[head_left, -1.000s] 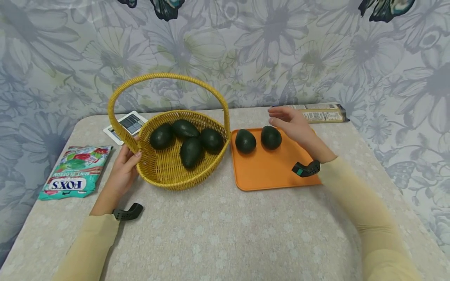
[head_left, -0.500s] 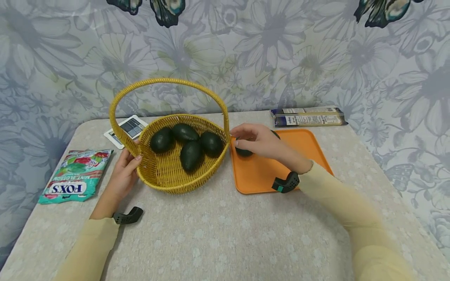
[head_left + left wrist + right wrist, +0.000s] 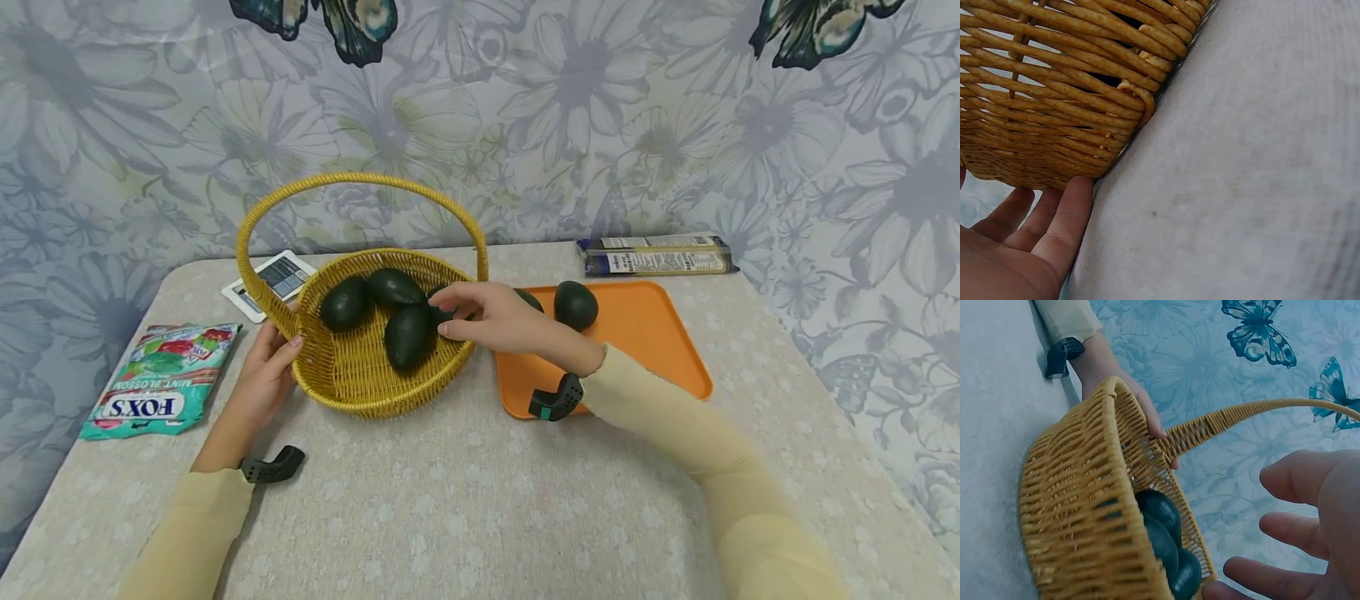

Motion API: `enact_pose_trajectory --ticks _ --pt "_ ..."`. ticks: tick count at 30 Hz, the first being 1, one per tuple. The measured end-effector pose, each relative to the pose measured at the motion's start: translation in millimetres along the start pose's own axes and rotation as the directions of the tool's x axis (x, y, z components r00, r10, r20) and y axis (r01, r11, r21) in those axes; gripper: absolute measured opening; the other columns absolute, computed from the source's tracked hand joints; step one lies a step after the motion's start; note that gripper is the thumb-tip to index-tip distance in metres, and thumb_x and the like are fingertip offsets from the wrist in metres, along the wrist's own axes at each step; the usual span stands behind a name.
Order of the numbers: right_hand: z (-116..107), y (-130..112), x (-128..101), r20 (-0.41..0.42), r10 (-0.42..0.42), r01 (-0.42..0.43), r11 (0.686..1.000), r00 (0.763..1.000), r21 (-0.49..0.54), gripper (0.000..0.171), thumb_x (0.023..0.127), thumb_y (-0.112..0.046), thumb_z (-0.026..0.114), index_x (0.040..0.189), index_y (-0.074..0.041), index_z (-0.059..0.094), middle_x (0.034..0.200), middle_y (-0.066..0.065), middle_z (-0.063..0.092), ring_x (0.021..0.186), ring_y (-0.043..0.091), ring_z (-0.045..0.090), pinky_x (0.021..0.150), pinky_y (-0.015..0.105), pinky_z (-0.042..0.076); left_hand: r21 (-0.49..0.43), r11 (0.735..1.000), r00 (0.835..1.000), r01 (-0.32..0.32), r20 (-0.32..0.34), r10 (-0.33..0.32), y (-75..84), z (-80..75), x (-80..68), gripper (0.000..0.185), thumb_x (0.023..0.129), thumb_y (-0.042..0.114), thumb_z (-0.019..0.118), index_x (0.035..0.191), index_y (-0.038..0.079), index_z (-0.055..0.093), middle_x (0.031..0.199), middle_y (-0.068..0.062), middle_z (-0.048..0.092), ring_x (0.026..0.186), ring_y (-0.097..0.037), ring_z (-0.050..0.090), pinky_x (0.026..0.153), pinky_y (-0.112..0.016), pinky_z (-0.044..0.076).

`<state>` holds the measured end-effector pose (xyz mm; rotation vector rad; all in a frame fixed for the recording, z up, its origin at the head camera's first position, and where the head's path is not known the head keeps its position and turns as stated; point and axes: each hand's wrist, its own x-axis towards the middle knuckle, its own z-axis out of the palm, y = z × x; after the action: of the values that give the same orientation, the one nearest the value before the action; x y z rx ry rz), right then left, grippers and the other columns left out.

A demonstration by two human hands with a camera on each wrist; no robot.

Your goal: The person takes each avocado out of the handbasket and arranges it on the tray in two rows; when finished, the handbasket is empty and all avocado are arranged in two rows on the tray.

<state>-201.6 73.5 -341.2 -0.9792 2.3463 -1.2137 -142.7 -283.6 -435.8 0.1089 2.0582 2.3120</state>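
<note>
Pale floral wallpaper [image 3: 577, 92] rises behind a light, faintly patterned tabletop [image 3: 450, 500]. In my head view, a yellow wicker basket [image 3: 348, 364] with a tall arched handle [image 3: 363, 178] stands left of centre, holding four dark green avocados [image 3: 407, 340]. The left hand [image 3: 262, 367] grips the basket's left side at the foot of the handle. The right hand [image 3: 498, 321] reaches over the opposite rim, fingers loosely bent and holding nothing; it partly covers one avocado in the basket, and from here I can't tell whether it touches it. To the right lies an orange tray [image 3: 645, 358] with two more avocados [image 3: 576, 306], one half hidden behind that hand. A teal FOX'S bag [image 3: 161, 381], a white flat object [image 3: 273, 283] and long packets [image 3: 656, 255] lie around the edges. My left wrist view shows me what the head view hides: the left fingers [image 3: 1063, 234] against the outer weave, low down near the tabletop. My right wrist view looks across the basket from its far end, showing the left thumb over the rim, the right fingers [image 3: 1294, 531] spread apart, and one whole wall butterfly [image 3: 1259, 328].
</note>
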Motion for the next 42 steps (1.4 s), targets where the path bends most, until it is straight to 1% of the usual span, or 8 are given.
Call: enact_pose_trajectory --ticks 5,12,20,24,30,35,38,42 --pt "8 -8 21 0.022 0.035 -0.035 0.999 0.999 -0.029 0.044 0.100 -0.028 0.064 0.141 -0.015 0.059 0.140 0.012 0.061 0.116 0.020 0.065 0.095 0.032 0.054 -0.019 1.000 1.000 -0.012 0.005 0.012 0.1 -0.4 -0.4 0.055 0.109 0.016 0.047 0.160 0.026 0.028 0.142 0.008 0.040 0.124 -0.004 0.048 0.089 -0.015 0.053" --pt "15 -13 44 0.065 0.143 -0.135 0.985 0.988 -0.109 0.048 0.100 -0.032 0.064 0.145 -0.017 0.055 0.144 0.012 0.057 0.118 0.024 0.064 0.097 0.035 0.052 -0.037 0.999 0.999 -0.034 0.007 0.034 -0.6 1.3 0.0 0.054 0.109 0.016 0.046 0.160 0.022 0.029 0.139 0.006 0.042 0.123 -0.003 0.050 0.089 -0.015 0.052" --pt "23 -12 53 0.100 0.193 -0.169 0.963 0.976 -0.209 0.049 0.101 -0.032 0.062 0.147 -0.018 0.053 0.141 0.010 0.058 0.127 0.024 0.057 0.100 0.040 0.051 0.030 0.999 1.000 0.017 -0.008 -0.017 1.1 1.3 0.2 0.058 0.109 0.021 0.047 0.162 0.027 0.023 0.157 -0.007 0.028 0.127 -0.005 0.043 0.089 -0.014 0.052" --pt "28 -11 58 0.115 0.195 -0.165 0.960 0.974 -0.224 0.050 0.101 -0.032 0.063 0.147 -0.017 0.052 0.144 0.011 0.057 0.133 0.025 0.055 0.103 0.041 0.050 0.024 0.999 0.999 0.036 -0.016 -0.036 1.3 0.6 0.7 0.057 0.109 0.021 0.048 0.161 0.028 0.024 0.159 -0.010 0.024 0.128 -0.007 0.042 0.090 -0.013 0.051" --pt "40 -13 65 0.153 0.158 -0.109 0.952 0.975 -0.285 0.048 0.101 -0.030 0.064 0.146 -0.016 0.054 0.147 0.008 0.057 0.137 0.025 0.054 0.106 0.039 0.049 -0.011 1.000 1.000 0.013 -0.012 -0.014 -1.3 0.7 0.6 0.056 0.109 0.019 0.048 0.160 0.026 0.026 0.150 -0.001 0.035 0.124 -0.004 0.046 0.088 -0.015 0.053" --pt "54 -14 73 0.166 0.125 -0.068 0.947 0.978 -0.313 0.045 0.102 -0.030 0.062 0.145 -0.016 0.057 0.141 0.005 0.063 0.124 0.022 0.061 0.100 0.033 0.050 -0.004 1.000 0.999 0.029 -0.017 -0.030 -0.8 -0.8 0.2 0.057 0.109 0.020 0.048 0.161 0.026 0.024 0.157 -0.008 0.027 0.125 -0.004 0.045 0.088 -0.015 0.053" --pt "61 -14 76 0.184 0.112 -0.054 0.954 0.976 -0.295 0.044 0.104 -0.030 0.060 0.145 -0.015 0.056 0.137 0.005 0.066 0.110 0.022 0.066 0.092 0.031 0.050 -0.002 0.999 0.999 0.034 -0.015 -0.034 -0.4 -0.7 0.0 0.058 0.109 0.019 0.048 0.161 0.027 0.024 0.156 -0.007 0.029 0.126 -0.005 0.044 0.088 -0.015 0.053" --pt "68 -15 79 0.201 0.060 -0.002 0.962 0.978 -0.274 0.043 0.103 -0.025 0.061 0.144 -0.013 0.057 0.139 0.006 0.064 0.116 0.022 0.064 0.098 0.031 0.050 0.005 1.000 1.000 0.020 -0.010 -0.020 0.9 -0.6 0.0 0.058 0.109 0.019 0.047 0.162 0.026 0.024 0.148 0.001 0.035 0.125 -0.006 0.046 0.089 -0.016 0.053"
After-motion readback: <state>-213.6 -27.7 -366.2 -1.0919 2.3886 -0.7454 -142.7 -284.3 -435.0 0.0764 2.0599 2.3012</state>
